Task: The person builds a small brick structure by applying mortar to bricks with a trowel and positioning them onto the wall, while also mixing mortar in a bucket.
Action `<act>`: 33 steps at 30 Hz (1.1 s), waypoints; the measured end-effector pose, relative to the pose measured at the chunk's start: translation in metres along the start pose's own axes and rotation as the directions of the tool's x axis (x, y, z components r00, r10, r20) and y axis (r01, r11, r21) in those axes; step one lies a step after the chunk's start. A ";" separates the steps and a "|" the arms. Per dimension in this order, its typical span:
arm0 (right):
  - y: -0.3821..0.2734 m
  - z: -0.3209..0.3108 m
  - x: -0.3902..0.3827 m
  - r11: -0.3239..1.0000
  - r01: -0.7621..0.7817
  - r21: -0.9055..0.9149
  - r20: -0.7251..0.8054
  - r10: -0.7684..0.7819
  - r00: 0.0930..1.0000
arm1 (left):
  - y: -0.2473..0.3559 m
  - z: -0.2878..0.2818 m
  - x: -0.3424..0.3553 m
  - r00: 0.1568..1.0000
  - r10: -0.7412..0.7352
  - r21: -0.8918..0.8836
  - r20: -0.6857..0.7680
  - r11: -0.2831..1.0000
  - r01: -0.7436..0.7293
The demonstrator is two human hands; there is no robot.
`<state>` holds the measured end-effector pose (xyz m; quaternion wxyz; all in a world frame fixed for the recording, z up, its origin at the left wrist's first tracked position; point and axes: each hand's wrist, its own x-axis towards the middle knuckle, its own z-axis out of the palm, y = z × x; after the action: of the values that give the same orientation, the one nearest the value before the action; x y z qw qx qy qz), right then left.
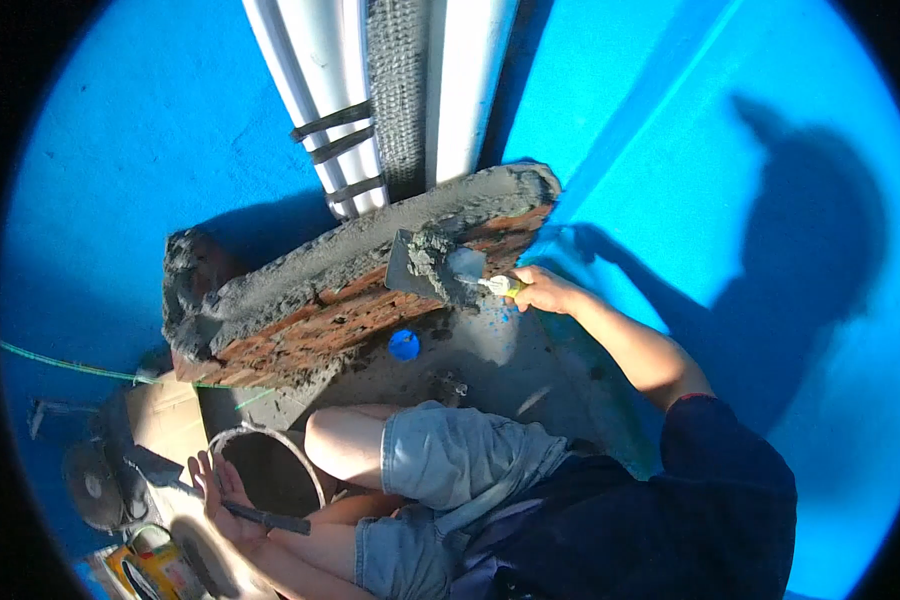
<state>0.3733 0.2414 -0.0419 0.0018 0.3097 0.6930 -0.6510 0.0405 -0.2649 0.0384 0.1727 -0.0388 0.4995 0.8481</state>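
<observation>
My right hand [547, 290] is closed around the yellow-green and white handle of a trowel [398, 268]. Wet grey mortar [432, 252] is heaped on its flat blade, held at the front edge of a low brick wall [300, 335]. A thick mortar layer [320, 250] covers the wall's top. At the lower left, my left hand [232, 500] has its palm turned up and fingers partly extended. Across it lies a dark, long, narrow tool [270, 518], gripped near the thumb; its exact kind is unclear.
White pipes [345, 150] with black straps rise behind the brick wall, against blue walls [150, 140]. A bucket [315, 465] stands by my knee, near cardboard [168, 415] and a yellow container [135, 575]. A blue disc [404, 345] lies on the floor. A green line [80, 362] crosses the left side.
</observation>
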 end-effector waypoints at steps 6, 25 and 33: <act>0.010 -0.075 -0.020 0.986 -0.156 0.067 -0.144 0.164 0.976 | -0.004 0.009 0.002 0.996 -0.045 -0.013 0.075 0.999 0.046; -0.093 -0.097 -0.097 0.458 -0.178 -0.871 -0.452 -0.604 0.656 | -0.008 -0.003 -0.003 0.996 -0.004 -0.027 0.089 1.000 0.007; -0.096 -0.074 -0.081 0.154 -0.333 -0.930 -0.357 -0.589 0.725 | -0.007 -0.001 -0.004 0.992 0.008 -0.080 0.129 0.997 0.002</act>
<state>0.4268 0.2777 0.0883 -0.1101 0.3731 0.9133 0.1205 0.0468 -0.2641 0.0327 0.2018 0.0100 0.4530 0.8683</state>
